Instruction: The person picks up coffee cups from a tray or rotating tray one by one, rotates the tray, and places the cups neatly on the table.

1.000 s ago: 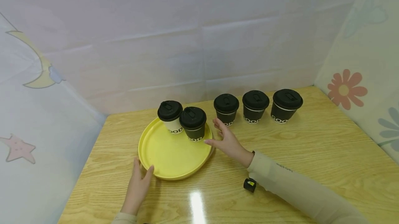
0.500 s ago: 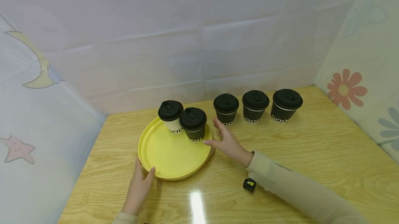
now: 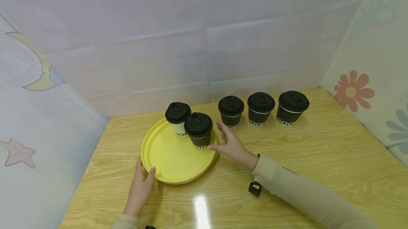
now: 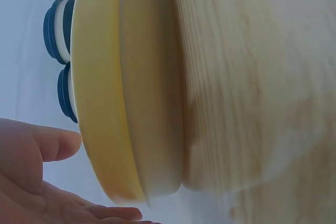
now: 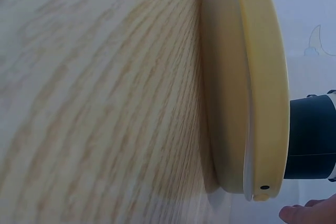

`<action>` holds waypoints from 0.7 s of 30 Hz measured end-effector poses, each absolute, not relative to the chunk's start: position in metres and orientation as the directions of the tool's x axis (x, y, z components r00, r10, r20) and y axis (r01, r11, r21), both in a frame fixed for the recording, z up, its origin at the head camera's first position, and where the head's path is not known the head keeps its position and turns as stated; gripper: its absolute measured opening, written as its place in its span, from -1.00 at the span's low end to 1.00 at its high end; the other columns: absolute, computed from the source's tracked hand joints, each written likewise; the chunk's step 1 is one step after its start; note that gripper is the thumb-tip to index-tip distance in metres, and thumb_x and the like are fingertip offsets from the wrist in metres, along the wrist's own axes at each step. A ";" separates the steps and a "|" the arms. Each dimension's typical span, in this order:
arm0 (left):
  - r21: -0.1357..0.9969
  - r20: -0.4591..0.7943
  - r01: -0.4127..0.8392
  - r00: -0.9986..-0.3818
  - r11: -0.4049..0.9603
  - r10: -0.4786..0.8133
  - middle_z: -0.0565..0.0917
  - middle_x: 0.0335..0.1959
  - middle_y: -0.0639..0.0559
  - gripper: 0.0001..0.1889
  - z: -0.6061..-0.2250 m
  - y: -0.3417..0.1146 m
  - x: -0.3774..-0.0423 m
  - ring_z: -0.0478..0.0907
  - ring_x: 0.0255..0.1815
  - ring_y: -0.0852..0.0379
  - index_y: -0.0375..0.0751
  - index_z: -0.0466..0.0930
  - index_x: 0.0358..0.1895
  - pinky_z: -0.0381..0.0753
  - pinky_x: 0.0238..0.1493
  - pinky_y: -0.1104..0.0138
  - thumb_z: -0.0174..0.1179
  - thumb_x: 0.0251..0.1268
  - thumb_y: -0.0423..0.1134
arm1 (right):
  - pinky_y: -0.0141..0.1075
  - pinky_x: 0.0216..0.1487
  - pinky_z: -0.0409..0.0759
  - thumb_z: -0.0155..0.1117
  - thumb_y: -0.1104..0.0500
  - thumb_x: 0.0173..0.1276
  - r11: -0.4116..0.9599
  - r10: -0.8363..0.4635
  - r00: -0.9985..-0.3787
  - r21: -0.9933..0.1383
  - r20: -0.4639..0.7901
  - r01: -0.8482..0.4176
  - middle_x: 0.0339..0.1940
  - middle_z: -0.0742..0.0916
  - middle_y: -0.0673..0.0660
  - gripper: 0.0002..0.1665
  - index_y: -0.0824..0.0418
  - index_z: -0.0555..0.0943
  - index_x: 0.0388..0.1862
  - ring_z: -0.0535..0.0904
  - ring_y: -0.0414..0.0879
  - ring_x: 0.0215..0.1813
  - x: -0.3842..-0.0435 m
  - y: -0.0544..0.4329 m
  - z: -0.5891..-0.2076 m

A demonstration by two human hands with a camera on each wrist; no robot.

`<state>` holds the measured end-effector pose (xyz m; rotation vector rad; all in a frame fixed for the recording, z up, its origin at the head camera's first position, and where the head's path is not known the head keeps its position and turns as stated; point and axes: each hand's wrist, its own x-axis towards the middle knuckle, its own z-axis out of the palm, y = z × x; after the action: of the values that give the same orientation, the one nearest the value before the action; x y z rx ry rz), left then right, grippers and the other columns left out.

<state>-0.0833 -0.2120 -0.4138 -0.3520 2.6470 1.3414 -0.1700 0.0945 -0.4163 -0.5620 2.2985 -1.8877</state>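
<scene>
A round yellow turntable tray [image 3: 172, 165] sits on the wooden table, its upper disc above a separate base in both wrist views. On it stand a white paper cup [image 3: 180, 129] with a black lid and, just in front to the right, a black paper cup [image 3: 200, 141] with a matching lid. My left hand [image 3: 139, 190] is at the tray's near-left rim, thumb [image 4: 63, 145] spread from the outstretched fingers. At the right rim is my right hand [image 3: 234, 149], fingers extended past the edge and thumb close to the black cup's base. Neither hand grips a cup.
A row of three lidded black cups stands at the back: a left one [image 3: 231, 110], a middle one [image 3: 260, 108] and a right one [image 3: 292, 108]. A small black object [image 3: 255, 188] lies by the right sleeve. Cloth-covered walls [image 3: 204, 45] bound the table.
The tray has turned slightly clockwise as seen from above: the white cup has shifted right and the black cup toward me. My left hand has shifted slightly; the right has barely moved.
</scene>
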 end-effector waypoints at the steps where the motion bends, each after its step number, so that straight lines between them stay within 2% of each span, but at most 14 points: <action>1: 0.772 -0.237 -0.274 -0.961 0.574 -0.139 -0.34 0.49 -0.46 -0.14 -0.414 -0.211 -0.083 -0.30 0.48 -0.43 -0.45 -0.53 0.48 -0.18 0.42 -0.23 -0.17 0.58 0.03 | 0.13 0.48 0.01 0.45 0.25 0.22 0.156 -0.356 -0.924 -0.965 0.144 -0.210 0.54 0.06 0.41 0.16 0.46 -0.13 0.53 -0.04 0.24 0.54 -0.170 0.094 -0.416; 11: 0.768 -0.235 -0.269 -0.963 0.582 -0.135 -0.36 0.48 -0.50 -0.11 -0.415 -0.205 -0.080 -0.33 0.48 -0.43 -0.52 -0.53 0.46 -0.21 0.44 -0.20 -0.10 0.56 -0.02 | 0.11 0.48 0.02 0.47 0.21 0.20 0.171 -0.375 -0.916 -0.960 0.142 -0.219 0.55 0.07 0.37 0.19 0.45 -0.12 0.54 -0.05 0.24 0.54 -0.172 0.094 -0.416; 21: 0.782 -0.233 -0.254 -0.966 0.569 -0.110 -0.39 0.49 -0.47 -0.21 -0.418 -0.211 -0.085 -0.37 0.49 -0.41 -0.49 -0.56 0.46 -0.24 0.43 -0.21 -0.26 0.61 -0.06 | 0.14 0.47 0.02 0.46 0.24 0.21 0.179 -0.401 -0.904 -0.955 0.148 -0.235 0.55 0.07 0.39 0.16 0.45 -0.11 0.54 -0.05 0.22 0.55 -0.172 0.094 -0.420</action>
<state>-0.0852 -0.2113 -0.4180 -0.3087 2.6402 1.3544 -0.1725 0.0942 -0.4204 -0.6260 2.3030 -1.8258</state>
